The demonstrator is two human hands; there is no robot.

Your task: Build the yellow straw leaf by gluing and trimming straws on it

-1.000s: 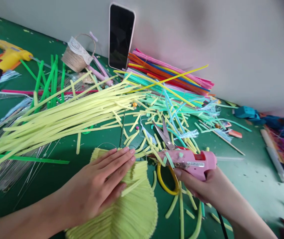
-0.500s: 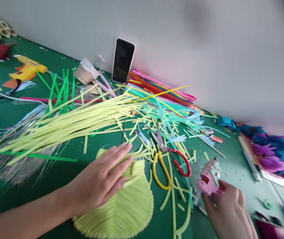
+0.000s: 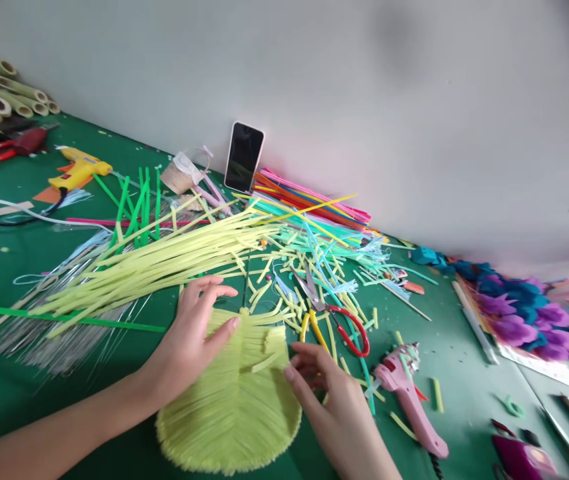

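Note:
A leaf shape made of yellow-green pipe cleaners [image 3: 234,420] lies on the table, with a dark stem at its top. My left hand [image 3: 189,347] rests at its upper left edge, thumb and fingers apart, holding nothing. My right hand [image 3: 337,400] is beside the leaf's right edge; its fingers are bent but apart, and nothing shows between them. Short pale green pieces [image 3: 275,341] lie on the leaf's upper right part. A pink glue gun [image 3: 407,397] lies on its side to the right. Scissors with one red and one yellow handle [image 3: 352,333] lie just beyond my right hand.
Long yellow-green pipe cleaners [image 3: 164,267] lie across the left, over thin metal wires [image 3: 64,340]. A phone [image 3: 244,157] leans on the wall beside colored pipe cleaners [image 3: 309,200]. A yellow glue gun [image 3: 79,168] sits back left; purple and blue flowers [image 3: 514,310] are at right.
My right hand has let go of the pink glue gun, now lying on the table, and moved left to the leaf. My left hand has lifted its flat fingers and shifted left. The view has shifted.

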